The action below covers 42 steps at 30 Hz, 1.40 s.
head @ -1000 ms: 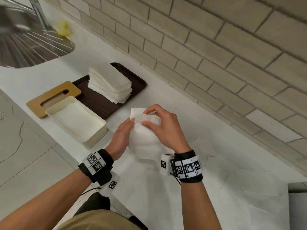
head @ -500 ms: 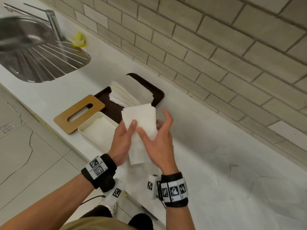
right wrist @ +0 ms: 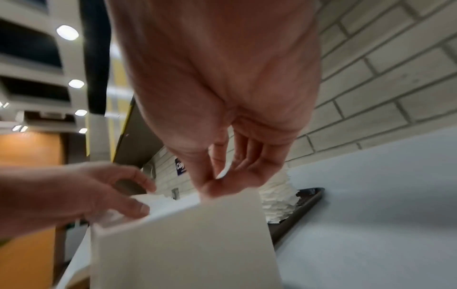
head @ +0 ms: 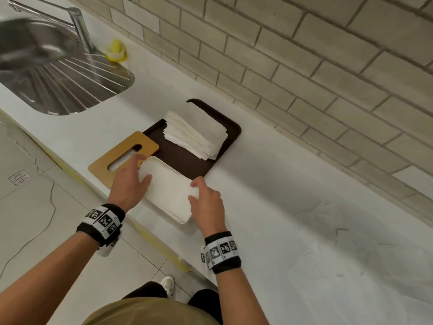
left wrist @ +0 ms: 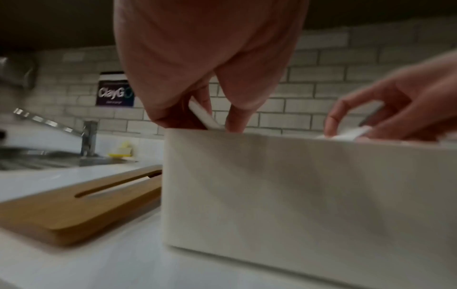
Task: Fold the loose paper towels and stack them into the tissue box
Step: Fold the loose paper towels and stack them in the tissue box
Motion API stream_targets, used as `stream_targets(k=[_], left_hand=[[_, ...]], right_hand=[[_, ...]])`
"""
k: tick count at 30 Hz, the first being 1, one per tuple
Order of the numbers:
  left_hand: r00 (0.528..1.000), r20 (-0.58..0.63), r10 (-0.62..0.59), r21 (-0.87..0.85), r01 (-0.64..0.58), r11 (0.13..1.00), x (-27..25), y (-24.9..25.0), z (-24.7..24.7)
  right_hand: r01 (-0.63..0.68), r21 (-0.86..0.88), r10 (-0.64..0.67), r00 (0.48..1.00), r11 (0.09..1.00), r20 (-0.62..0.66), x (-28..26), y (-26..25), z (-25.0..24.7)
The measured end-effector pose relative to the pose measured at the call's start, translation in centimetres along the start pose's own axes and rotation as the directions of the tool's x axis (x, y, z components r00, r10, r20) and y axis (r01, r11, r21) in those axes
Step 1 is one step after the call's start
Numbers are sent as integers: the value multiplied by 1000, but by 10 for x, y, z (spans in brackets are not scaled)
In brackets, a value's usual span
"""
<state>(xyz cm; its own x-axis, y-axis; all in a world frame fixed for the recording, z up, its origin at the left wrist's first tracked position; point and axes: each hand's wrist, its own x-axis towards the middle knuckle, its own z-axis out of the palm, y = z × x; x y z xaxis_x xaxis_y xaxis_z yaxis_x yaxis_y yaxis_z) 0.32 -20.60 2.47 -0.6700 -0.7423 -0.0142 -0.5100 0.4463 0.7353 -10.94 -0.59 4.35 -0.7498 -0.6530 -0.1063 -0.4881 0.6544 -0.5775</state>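
A folded white paper towel (head: 169, 186) lies flat over the open white tissue box (head: 183, 221), near the counter's front edge. My left hand (head: 140, 172) pinches the towel's left end, just above the box rim (left wrist: 200, 115). My right hand (head: 197, 191) pinches its right end between thumb and fingers (right wrist: 222, 174). The box wall (left wrist: 296, 185) fills the left wrist view and also shows in the right wrist view (right wrist: 185, 244). How far the towel sits inside the box is hidden. A stack of loose paper towels (head: 195, 134) lies on the brown tray (head: 230, 143) behind the box.
The wooden slotted lid (head: 121, 158) lies on the counter left of the box. A steel sink (head: 58, 83) with a tap (head: 79, 26) and a yellow object (head: 115, 50) are at far left. A brick wall (head: 304, 66) runs behind. White counter (head: 304, 207) stretches to the right.
Both hands carried the folded towel from in front of my body leftward and down onto the tissue box. The right hand went from flat against the towel to pinching its end.
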Motion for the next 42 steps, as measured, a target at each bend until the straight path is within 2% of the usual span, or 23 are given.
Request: stream_targets(k=[2,3,4,6,8,9,11,13,15,17,18,20,22,23,24,26,28,29,31,33,35,38,42], left_hand=[[998,68,16,141,-25,990,2,-3,3],[996,87,36,224,-54,973,2,-2,4],[994,83,74,337,-98,937,2,-1,6],[980,63,187,542,-191,818,3,6,10],[946,149,286,615,-316,723,5,14,13],[933,241,266,613,-359,704,8,17,17],[899,432,76,632,-361,686,14,17,23],[857,508,-92,681,-334,652,26,15,22],[833,540,-120,651,-323,686,37,19,22],[848,527,-55,621,-340,706,40,34,20],[876,482,22,606,-352,713,36,43,20],[921,315,229,516,-369,773,21,64,28],[919,184,349,391,-394,832,1,90,42],[909,172,380,347,-417,840,-8,102,52],[894,184,409,301,-447,842,-15,115,66],[869,218,444,201,-486,851,-29,136,99],[825,279,492,115,-538,835,-44,152,136],[800,329,503,82,-554,828,-52,162,159],[761,434,482,40,-551,834,-64,185,207],[727,517,451,17,-536,844,-72,212,256],[689,583,430,-9,-523,852,-79,242,310],[655,652,382,-30,-481,876,-86,283,379],[638,744,199,169,-468,868,-92,316,437]], right_hand=[[43,-229,-51,998,973,-29,3,0,13],[46,-266,-55,998,963,-27,4,0,17],[38,-285,-52,998,958,-42,3,-2,18],[39,-321,-93,984,946,-153,2,-7,17],[125,-334,-196,962,934,-187,3,-16,21],[195,-334,-247,962,922,-119,3,-19,25],[292,-319,-264,956,902,130,2,-19,36],[332,-320,-243,926,887,288,4,-15,41],[363,-280,-288,918,889,273,2,-7,30],[347,-163,-334,937,924,102,-5,11,9],[306,-94,-309,951,947,-21,-13,25,-4],[189,-16,-188,959,982,-211,-32,68,-33],[15,6,-12,942,1000,-334,-49,127,-67],[-97,16,95,913,995,-396,-56,164,-83],[-217,41,211,863,975,-459,-64,205,-102],[-448,130,440,710,885,-550,-78,286,-136],[-629,192,611,561,753,-559,-92,349,-164],[-701,205,687,521,683,-507,-98,377,-176],[-812,163,808,492,560,-323,-105,414,-191],[-837,109,837,510,536,-197,-107,431,-193],[-789,167,805,566,591,-177,-110,441,-188],[-640,344,724,644,687,-247,-120,442,-185],[-434,441,592,736,786,-330,-145,428,-198]])
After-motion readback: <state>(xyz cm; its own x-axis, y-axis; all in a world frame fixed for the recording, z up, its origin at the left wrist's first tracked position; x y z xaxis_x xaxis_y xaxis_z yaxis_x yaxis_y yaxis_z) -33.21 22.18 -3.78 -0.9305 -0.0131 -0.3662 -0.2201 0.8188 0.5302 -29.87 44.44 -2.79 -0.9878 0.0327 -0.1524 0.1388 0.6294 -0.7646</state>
